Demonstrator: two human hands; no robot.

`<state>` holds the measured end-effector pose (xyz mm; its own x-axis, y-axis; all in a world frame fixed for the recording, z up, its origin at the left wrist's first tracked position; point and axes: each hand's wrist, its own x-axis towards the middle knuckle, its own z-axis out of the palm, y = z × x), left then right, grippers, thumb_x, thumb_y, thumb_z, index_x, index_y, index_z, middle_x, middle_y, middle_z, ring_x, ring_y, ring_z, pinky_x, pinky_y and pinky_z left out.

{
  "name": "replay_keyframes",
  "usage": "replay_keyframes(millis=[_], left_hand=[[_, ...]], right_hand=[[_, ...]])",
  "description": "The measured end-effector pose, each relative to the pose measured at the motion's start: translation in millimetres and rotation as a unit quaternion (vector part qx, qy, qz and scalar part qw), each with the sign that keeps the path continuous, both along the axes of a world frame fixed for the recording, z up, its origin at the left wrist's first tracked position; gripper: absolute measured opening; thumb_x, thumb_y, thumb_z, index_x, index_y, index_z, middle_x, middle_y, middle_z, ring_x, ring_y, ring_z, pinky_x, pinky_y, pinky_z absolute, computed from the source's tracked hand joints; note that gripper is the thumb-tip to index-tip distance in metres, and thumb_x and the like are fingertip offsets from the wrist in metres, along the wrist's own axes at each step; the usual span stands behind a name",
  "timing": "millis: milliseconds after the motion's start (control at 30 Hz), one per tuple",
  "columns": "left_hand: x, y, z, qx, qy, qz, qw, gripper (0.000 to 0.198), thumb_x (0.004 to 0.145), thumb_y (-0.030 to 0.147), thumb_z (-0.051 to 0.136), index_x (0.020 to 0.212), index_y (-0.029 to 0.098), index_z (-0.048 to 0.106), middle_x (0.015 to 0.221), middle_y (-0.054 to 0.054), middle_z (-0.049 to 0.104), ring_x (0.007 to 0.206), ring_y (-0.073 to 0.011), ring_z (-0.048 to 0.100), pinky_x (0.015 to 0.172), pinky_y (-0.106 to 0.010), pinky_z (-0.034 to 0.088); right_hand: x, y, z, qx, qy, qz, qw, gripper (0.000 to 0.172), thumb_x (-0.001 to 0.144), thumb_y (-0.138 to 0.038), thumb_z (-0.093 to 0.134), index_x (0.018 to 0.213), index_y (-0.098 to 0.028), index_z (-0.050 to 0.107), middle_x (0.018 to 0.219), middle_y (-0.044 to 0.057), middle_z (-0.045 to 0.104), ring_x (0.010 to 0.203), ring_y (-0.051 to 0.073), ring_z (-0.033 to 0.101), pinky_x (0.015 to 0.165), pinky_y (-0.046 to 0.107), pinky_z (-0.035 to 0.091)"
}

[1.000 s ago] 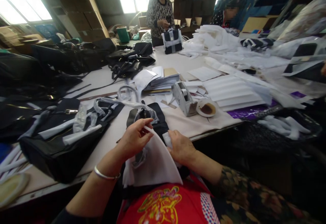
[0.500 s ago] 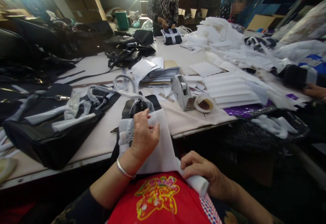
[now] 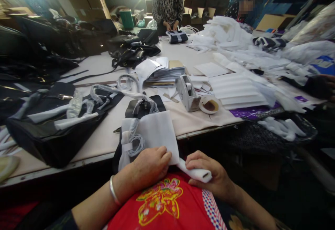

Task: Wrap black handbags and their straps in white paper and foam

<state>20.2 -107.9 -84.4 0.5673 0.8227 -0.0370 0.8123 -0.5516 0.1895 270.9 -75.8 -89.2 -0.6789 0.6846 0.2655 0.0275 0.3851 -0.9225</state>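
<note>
A white foam sheet (image 3: 157,134) lies over a black bag piece (image 3: 144,107) that hangs off the table edge onto my lap. My left hand (image 3: 149,167) is closed on the sheet's near edge, thumb and fingers pinching it. My right hand (image 3: 209,176) is closed around the rolled end of the same sheet (image 3: 199,175), just to the right of my left hand. A plastic-wrapped strap and metal clasp (image 3: 136,141) show at the sheet's left side.
A large black bag (image 3: 52,128) with wrapped handles lies at the left. A tape dispenser (image 3: 187,97) and a tape roll (image 3: 210,105) stand mid-table, with stacked papers (image 3: 164,73) behind and white foam sheets (image 3: 238,92) at right. Two other people work at the far end.
My left hand came down from the top of the sheet to its near edge. The right hand stayed on the rolled end, which sits a little higher now.
</note>
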Motion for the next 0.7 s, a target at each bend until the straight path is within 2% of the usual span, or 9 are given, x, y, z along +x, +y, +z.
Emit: replay_keyframes(millis=[167,367,533,600,700], left_hand=[[-2,-2,-24.6,0.049,-0.068,0.026,0.996,0.018,0.094,0.016,0.045,0.103,0.018,0.061,0.08,-0.004,0.06,0.065,-0.0153,0.059,0.056,-0.026,0.045],[0,-9,-34.5,0.074,-0.094,0.004,0.993,0.023,0.096,0.02,0.049,0.077,0.019,0.06,0.073,-0.001,0.055,0.058,-0.0124,0.047,0.052,-0.025,0.035],[12,-14,-46.4,0.143,-0.127,0.061,0.98,0.027,0.096,0.019,0.047,0.071,0.018,0.058,0.067,-0.002,0.051,0.058,-0.0153,0.047,0.051,-0.027,0.036],[16,-13,-52.4,0.139,-0.154,0.05,0.977,0.027,0.097,0.022,0.047,0.074,0.018,0.06,0.069,-0.003,0.053,0.06,-0.0158,0.05,0.052,-0.027,0.04],[16,-10,-57.3,0.069,-0.19,0.017,0.979,0.02,0.096,0.03,0.052,0.087,0.018,0.066,0.076,-0.003,0.06,0.066,-0.0155,0.056,0.059,-0.026,0.046]], right_hand=[[2,-2,7.4,0.026,-0.029,0.078,0.996,0.019,0.087,-0.028,0.071,0.104,-0.02,0.07,0.095,0.008,0.066,0.086,0.017,0.064,0.078,0.028,0.053],[-21,2,22.0,0.083,-0.074,0.139,0.984,0.013,0.089,-0.025,0.066,0.1,-0.018,0.068,0.093,0.009,0.065,0.086,0.017,0.061,0.078,0.028,0.051],[-47,5,35.0,0.12,-0.055,0.173,0.976,0.011,0.091,-0.028,0.063,0.091,-0.017,0.066,0.084,0.008,0.063,0.079,0.016,0.06,0.073,0.026,0.051],[-52,9,39.3,0.124,-0.066,0.178,0.974,0.012,0.092,-0.028,0.06,0.09,-0.018,0.065,0.084,0.007,0.064,0.078,0.016,0.06,0.073,0.026,0.051],[-55,21,37.8,0.096,-0.096,0.183,0.974,0.015,0.091,-0.031,0.061,0.087,-0.018,0.066,0.085,0.006,0.065,0.079,0.017,0.061,0.074,0.027,0.052]])
